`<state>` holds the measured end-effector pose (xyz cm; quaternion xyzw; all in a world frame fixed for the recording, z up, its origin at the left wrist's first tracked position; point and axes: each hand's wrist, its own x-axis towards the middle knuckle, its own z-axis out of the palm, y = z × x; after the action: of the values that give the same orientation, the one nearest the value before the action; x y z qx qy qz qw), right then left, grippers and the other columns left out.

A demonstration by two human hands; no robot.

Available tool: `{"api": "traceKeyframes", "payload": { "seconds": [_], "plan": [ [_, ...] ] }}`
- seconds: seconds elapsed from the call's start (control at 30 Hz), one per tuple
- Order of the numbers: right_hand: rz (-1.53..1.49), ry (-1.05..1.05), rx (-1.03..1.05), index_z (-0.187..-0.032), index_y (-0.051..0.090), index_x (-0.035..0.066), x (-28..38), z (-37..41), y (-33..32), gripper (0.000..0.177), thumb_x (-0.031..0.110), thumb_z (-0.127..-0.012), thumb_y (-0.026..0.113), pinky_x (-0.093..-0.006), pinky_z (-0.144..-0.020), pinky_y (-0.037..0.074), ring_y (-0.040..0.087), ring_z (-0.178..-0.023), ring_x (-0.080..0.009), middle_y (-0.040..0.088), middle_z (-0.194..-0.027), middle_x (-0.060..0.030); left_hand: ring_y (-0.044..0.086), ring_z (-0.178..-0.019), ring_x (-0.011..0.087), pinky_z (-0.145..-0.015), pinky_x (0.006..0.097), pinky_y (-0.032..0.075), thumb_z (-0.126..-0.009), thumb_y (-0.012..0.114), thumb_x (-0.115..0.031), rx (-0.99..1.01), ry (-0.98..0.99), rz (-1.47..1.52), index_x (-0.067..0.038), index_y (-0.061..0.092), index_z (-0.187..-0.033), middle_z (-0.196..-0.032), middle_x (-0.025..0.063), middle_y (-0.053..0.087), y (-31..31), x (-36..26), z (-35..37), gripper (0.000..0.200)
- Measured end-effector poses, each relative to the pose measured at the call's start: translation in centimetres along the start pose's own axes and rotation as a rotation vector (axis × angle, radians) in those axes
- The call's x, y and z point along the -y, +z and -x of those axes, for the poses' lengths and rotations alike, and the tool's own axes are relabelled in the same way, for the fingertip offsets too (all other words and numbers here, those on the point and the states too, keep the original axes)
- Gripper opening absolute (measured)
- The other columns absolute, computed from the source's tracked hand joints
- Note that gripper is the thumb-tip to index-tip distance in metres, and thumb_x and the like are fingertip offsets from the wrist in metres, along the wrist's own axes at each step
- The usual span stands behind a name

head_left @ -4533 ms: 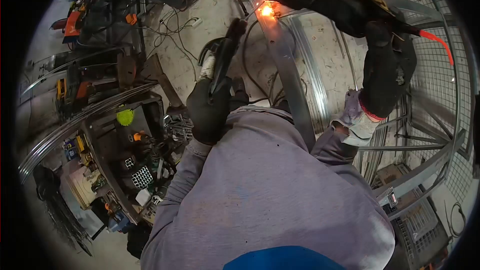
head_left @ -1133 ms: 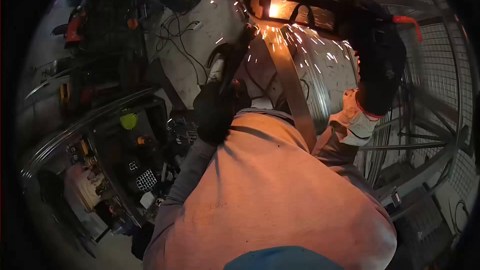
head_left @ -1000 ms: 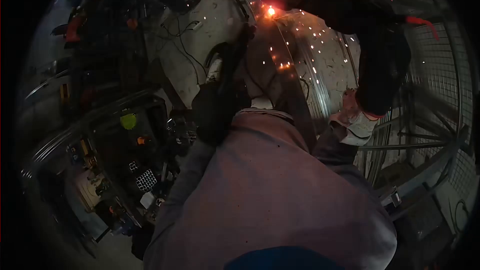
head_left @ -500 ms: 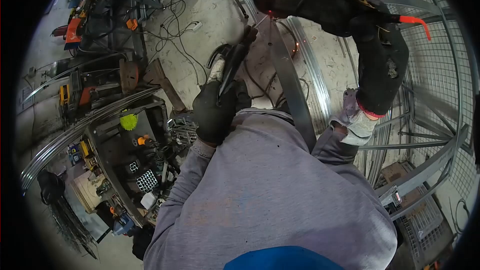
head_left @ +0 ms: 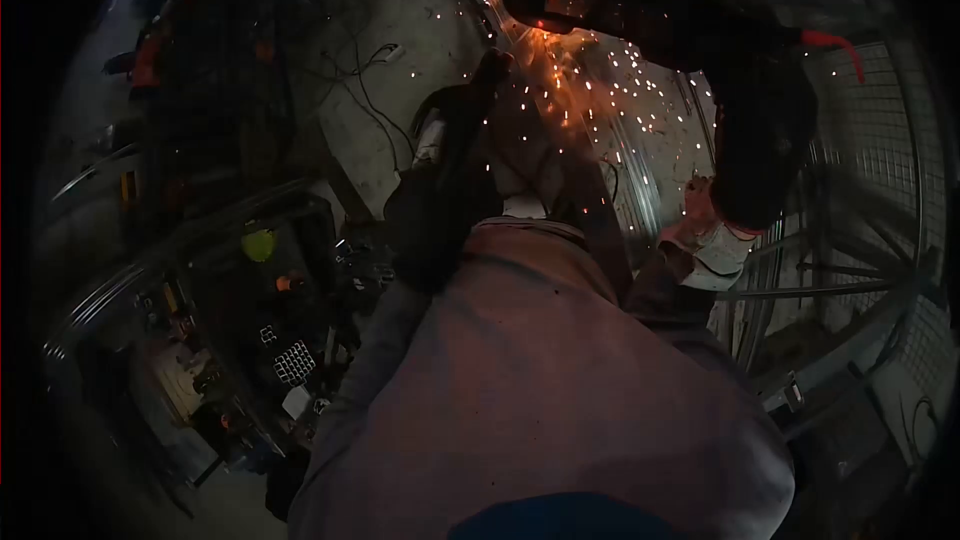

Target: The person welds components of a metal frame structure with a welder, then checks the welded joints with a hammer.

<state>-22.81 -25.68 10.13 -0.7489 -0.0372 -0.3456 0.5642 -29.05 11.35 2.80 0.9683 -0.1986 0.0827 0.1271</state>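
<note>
My left hand (head_left: 428,225), in a dark glove, is closed around what looks like a welding electrode holder (head_left: 472,120), partly wrapped in white. Its front end points up toward a glowing orange spot, with sparks (head_left: 560,90) spraying from there over a metal bar (head_left: 590,200). A long black shape (head_left: 620,20) crosses above the glow and hides part of it. At right a black-covered limb or long glove (head_left: 765,140) meets that shape near a red-orange cable end (head_left: 835,43). My right hand's fingers cannot be made out in the dark.
Metal profiles (head_left: 640,175) lie on the floor, with a cable (head_left: 370,105) further left. A cluttered bench with square tube ends (head_left: 295,363) and a yellow-green item (head_left: 258,244) stands at left. Wire mesh (head_left: 870,110) and frame bars (head_left: 850,290) line the right.
The picture has gone much darker. A small glow has become a bright orange burst with many scattered sparks. The left hand and its tool stay almost in the same place.
</note>
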Motion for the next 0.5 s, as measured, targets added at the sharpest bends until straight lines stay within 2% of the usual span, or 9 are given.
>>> {"api": "traceKeyframes", "payload": {
  "seconds": [0.07,0.1,0.13,0.2,0.23,0.3,0.33,0.4,0.5],
  "plan": [
    [0.522,-0.461,-0.208,-0.126,0.065,-0.002,-1.2,-0.6,-0.5,0.034,0.015,-0.098,0.069,-0.0303,-0.07,0.054,0.067,-0.078,-0.0168,0.071,-0.099,-0.0069,0.064,-0.084,0.0305,-0.066,0.0447,0.052,-0.09,0.069,-0.011,0.094,-0.078,-0.024,-0.017,0.067,-0.128,-0.096,0.0123,0.059,-0.7,-0.6,-0.8,0.039],
    [0.381,-0.336,-0.23,-0.127,0.066,-0.003,-1.6,-0.1,-0.4,0.036,0.017,-0.097,0.071,-0.0294,-0.066,0.053,0.065,-0.075,-0.0152,0.07,-0.1,-0.0065,0.065,-0.081,0.0299,-0.067,0.0446,0.052,-0.091,0.069,-0.013,0.186,-0.154,-0.047,-0.018,0.068,-0.124,-0.094,0.0115,0.061,-1.1,-1.0,-1.2,0.034],
    [0.382,-0.336,-0.23,-0.127,0.066,-0.003,-1.8,0.2,-0.4,0.036,0.017,-0.097,0.071,-0.0294,-0.066,0.053,0.065,-0.075,-0.0152,0.07,-0.1,-0.0065,0.065,-0.081,0.0299,-0.067,0.0446,0.052,-0.091,0.069,-0.013,0.186,-0.153,-0.047,-0.018,0.068,-0.124,-0.094,0.0115,0.061,-1.4,-1.4,-1.5,0.034],
    [0.003,-0.038,-0.127,-0.121,0.07,0.0,0.0,-0.3,0.0,0.034,0.023,-0.096,0.072,-0.0271,-0.062,0.05,0.061,-0.068,-0.0106,0.069,-0.092,-0.0041,0.065,-0.073,0.0269,-0.062,0.0427,0.052,-0.092,0.069,-0.015,0.024,-0.07,0.074,-0.017,0.07,-0.112,-0.088,0.0097,0.061,-2.0,-2.1,-1.8,0.02],
    [0.003,-0.037,-0.127,-0.121,0.07,0.0,1.0,-0.6,0.0,0.034,0.023,-0.096,0.072,-0.0271,-0.062,0.05,0.061,-0.068,-0.0106,0.069,-0.092,-0.0041,0.065,-0.073,0.0269,-0.062,0.0427,0.052,-0.092,0.069,-0.015,0.024,-0.069,0.074,-0.017,0.07,-0.112,-0.088,0.0097,0.061,-2.1,-2.2,-2.1,0.02],
    [0.168,0.172,-0.037,-0.121,0.071,0.0,2.9,-1.3,0.0,0.026,0.015,-0.1,0.067,-0.0299,-0.065,0.044,0.058,-0.075,-0.0118,0.069,-0.09,-0.005,0.067,-0.063,0.0339,-0.057,0.0457,0.052,-0.085,0.077,-0.019,-0.114,-0.083,0.155,-0.004,0.067,-0.089,-0.074,0.0159,0.066,-2.1,-2.4,-2.6,0.019],
    [0.168,0.172,-0.037,-0.121,0.071,0.0,3.3,-1.4,0.1,0.026,0.015,-0.1,0.067,-0.0299,-0.065,0.044,0.058,-0.075,-0.0118,0.069,-0.09,-0.005,0.067,-0.063,0.0339,-0.057,0.0457,0.052,-0.085,0.077,-0.019,-0.114,-0.083,0.155,-0.004,0.067,-0.089,-0.074,0.0159,0.066,-2.0,-2.4,-2.6,0.019],
    [0.074,0.182,-0.008,-0.117,0.072,0.0,3.7,-1.5,0.3,0.03,0.025,-0.101,0.068,-0.0278,-0.066,0.042,0.055,-0.076,-0.0082,0.068,-0.087,-0.0021,0.065,-0.063,0.0191,-0.057,0.0341,0.051,-0.095,0.071,-0.025,-0.067,-0.258,0.245,-0.004,0.072,-0.097,-0.071,0.0068,0.064,-1.9,-2.5,-2.5,0.02],
    [0.0,0.248,0.012,-0.114,0.073,0.0,3.7,-1.6,0.4,0.035,0.031,-0.099,0.07,-0.028,-0.068,0.041,0.055,-0.076,-0.0083,0.068,-0.09,-0.0001,0.064,-0.059,0.0169,-0.063,0.0325,0.053,-0.096,0.071,-0.027,-0.049,-0.42,0.34,0.001,0.07,-0.094,-0.064,0.0061,0.063,-1.6,-2.9,-2.6,0.027]
  ]
}}
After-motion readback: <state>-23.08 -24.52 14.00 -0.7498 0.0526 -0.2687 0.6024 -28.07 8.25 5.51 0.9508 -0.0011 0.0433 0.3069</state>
